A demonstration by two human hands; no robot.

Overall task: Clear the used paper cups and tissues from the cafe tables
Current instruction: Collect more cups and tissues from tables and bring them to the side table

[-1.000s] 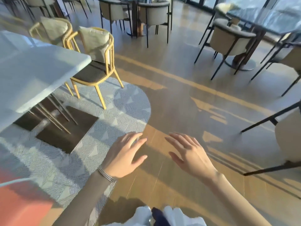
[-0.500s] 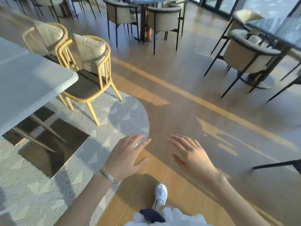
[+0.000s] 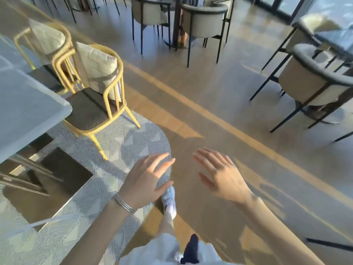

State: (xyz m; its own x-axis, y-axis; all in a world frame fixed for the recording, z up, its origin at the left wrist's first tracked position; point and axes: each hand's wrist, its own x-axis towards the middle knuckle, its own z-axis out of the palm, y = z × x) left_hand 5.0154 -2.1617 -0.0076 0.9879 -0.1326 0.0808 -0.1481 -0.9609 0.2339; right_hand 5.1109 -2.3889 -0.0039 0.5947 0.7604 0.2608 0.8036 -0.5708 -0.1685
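Observation:
My left hand and my right hand are held out in front of me above the wooden floor, palms down, fingers spread, with nothing in either. A silver bracelet sits on my left wrist. No paper cup or tissue shows in this view. A white table stands at the left edge, and what I see of its top is bare. Part of a dark table shows at the far right among grey armchairs.
Two yellow chairs with cushions stand by the white table on a patterned grey rug. Grey armchairs stand at the right and at the back around a pedestal table. My white shoe steps onto the wooden floor between them.
I have walked forward: the white table and yellow chairs have slid left and nearer, and the back armchairs have come closer. My foot has stepped ahead. Both hands stay open.

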